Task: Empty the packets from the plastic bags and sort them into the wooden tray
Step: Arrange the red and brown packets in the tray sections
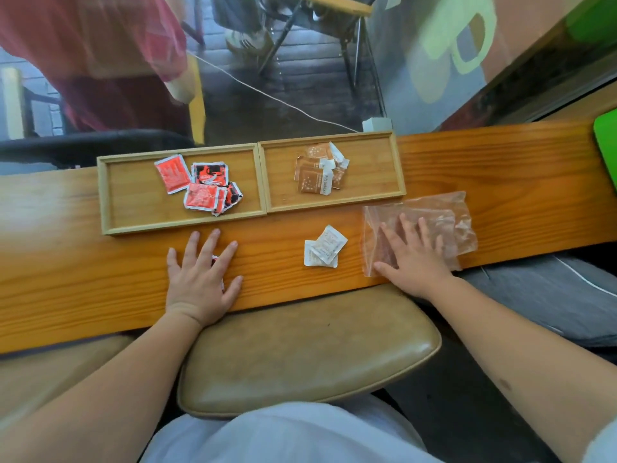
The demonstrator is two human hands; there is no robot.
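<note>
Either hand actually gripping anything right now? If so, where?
No grip. The left hand lies flat over a red packet; the right hand presses flat on the empty plastic bags, fingers straight.

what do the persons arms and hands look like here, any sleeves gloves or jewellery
Both arms are bare from wrist to past the elbow; no sleeves reach the forearms. The left hand and right hand wear no gloves, and no rings, watch or bracelets show. Nails look short and unpainted. A bit of white fabric shows at the lower right corner by the right upper arm, possibly a sleeve edge.
</note>
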